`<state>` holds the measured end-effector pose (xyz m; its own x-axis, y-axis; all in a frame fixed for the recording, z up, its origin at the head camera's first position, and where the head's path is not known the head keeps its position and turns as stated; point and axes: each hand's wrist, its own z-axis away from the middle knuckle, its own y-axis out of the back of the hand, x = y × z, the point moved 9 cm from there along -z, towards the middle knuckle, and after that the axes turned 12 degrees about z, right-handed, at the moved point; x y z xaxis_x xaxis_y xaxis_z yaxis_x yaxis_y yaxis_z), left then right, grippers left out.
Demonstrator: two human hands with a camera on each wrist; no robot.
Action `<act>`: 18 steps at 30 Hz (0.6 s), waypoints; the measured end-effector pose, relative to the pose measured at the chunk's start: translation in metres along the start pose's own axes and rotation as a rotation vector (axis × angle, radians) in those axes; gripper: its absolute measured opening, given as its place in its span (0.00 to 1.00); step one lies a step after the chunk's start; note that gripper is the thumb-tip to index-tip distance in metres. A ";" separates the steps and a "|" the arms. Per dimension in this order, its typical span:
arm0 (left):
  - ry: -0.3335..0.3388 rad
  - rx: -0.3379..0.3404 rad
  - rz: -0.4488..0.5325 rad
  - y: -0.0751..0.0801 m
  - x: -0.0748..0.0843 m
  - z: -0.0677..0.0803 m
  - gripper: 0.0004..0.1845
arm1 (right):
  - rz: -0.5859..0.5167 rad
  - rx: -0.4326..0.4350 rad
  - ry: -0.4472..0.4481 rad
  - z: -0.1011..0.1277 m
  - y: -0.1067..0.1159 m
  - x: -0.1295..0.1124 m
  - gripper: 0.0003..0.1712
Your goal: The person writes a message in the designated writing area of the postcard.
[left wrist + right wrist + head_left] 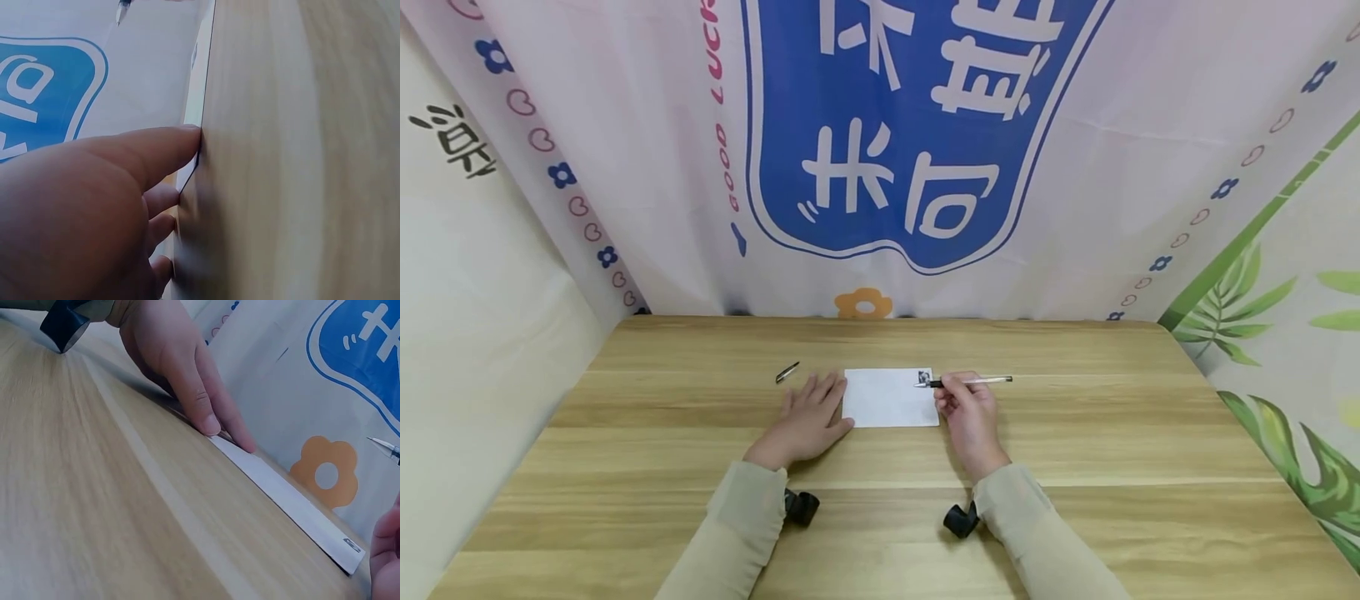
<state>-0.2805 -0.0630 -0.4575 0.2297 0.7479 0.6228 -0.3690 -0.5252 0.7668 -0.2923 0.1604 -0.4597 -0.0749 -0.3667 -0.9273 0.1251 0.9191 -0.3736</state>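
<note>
Backdrop (700, 250) reads "GOOD LUCK" plus big Chinese characters. Near the worktop's (880, 508) far edge I see: pen cap (787, 372), off; left hand (805, 423) spread, gripping nothing, by the paper's (883, 402) left edge; paper mostly blank, dark mark (923, 377) top-right, little done, I judge; right hand (973, 419) pinching pen (992, 380), tip raised.

The person wears long sleeves of pale beige, a little greenish; both the left sleeve (730, 525) and the right sleeve (1037, 529) end at the wrist, with small folds in the cloth. The left hand (808, 419) and the right hand (973, 417) are bare. By each sleeve's end is a black piece, short and rounded: the left piece (803, 508) on the side away from the table's (880, 567) left edge, the right piece (959, 522) away from its right edge.
</note>
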 end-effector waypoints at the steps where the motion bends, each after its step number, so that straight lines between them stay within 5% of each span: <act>1: 0.003 -0.003 -0.004 0.000 0.000 0.000 0.38 | 0.014 -0.002 0.008 0.000 -0.001 0.000 0.06; 11: 0.011 -0.023 -0.002 -0.006 -0.003 -0.001 0.37 | 0.212 -0.033 0.044 0.002 -0.012 0.001 0.04; 18: 0.009 -0.011 0.001 -0.004 -0.003 -0.001 0.37 | 0.291 -0.072 0.043 -0.003 -0.027 0.001 0.14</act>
<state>-0.2807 -0.0625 -0.4624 0.2210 0.7512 0.6220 -0.3787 -0.5216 0.7645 -0.2985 0.1355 -0.4508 -0.0882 -0.0812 -0.9928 0.0768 0.9932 -0.0881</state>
